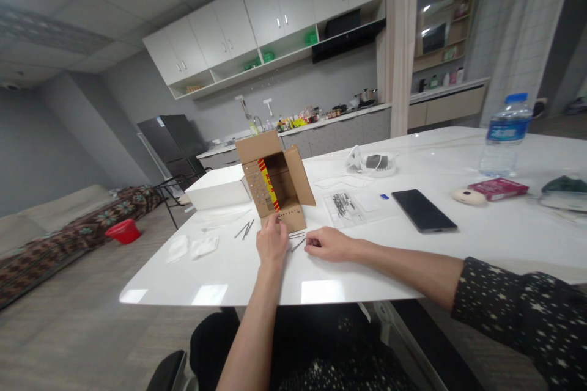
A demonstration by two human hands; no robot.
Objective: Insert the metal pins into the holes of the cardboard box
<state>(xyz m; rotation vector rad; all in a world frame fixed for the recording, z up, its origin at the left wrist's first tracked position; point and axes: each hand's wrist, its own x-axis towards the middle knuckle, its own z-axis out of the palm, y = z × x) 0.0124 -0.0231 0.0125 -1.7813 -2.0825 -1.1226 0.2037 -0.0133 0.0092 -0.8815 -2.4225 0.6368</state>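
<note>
The left hand (272,239) rests with loosely curled fingers against the lower flap of the open cardboard box (275,183), which lies on its side on the white surface (481,238). The right hand (331,244) lies just beside it, fingers bent onto thin metal nails (297,243) scattered below the box; whether it grips one I cannot tell.

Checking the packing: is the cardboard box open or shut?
Open: the cardboard box lies on its side, flaps spread, showing its inside.
</note>
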